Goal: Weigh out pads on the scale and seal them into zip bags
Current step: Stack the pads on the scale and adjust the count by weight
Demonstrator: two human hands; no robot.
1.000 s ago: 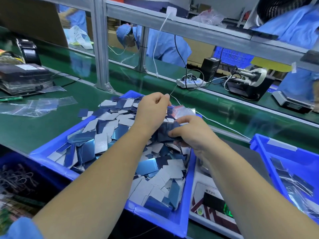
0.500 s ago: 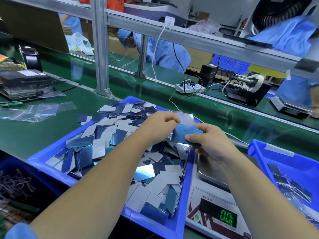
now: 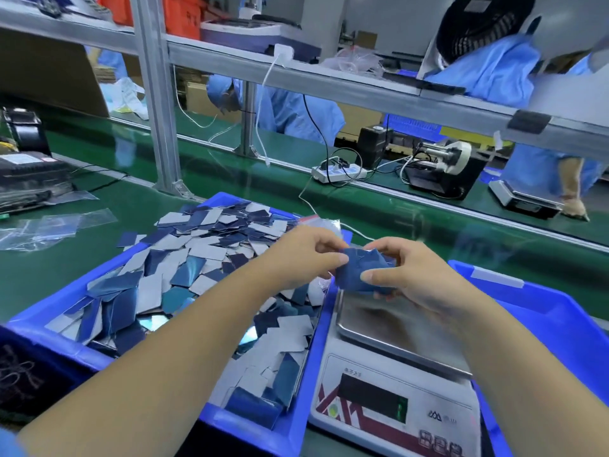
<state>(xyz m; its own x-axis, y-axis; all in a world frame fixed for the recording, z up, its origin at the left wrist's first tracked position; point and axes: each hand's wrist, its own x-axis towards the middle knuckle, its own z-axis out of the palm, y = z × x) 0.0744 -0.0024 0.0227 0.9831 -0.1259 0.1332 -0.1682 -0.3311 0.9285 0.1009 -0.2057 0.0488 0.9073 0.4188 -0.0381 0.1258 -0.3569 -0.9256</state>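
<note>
I hold a small bundle of blue pads [image 3: 361, 273] between both hands, just above the far end of the steel pan of the scale [image 3: 395, 328]. My left hand [image 3: 298, 258] pinches the bundle's left edge with thumb and curled fingers; my right hand [image 3: 417, 275] grips its right side, thumb on the near face, fingers curled behind. A clear zip bag [image 3: 324, 224] shows just beyond my left hand; whether my fingers touch it I cannot tell. To the left sits the blue tray [image 3: 49, 311] heaped with loose blue and grey pads [image 3: 197, 268]. The scale's display [image 3: 374, 400] is too blurred to read. Another blue bin [image 3: 553, 321] stands at the right.
</note>
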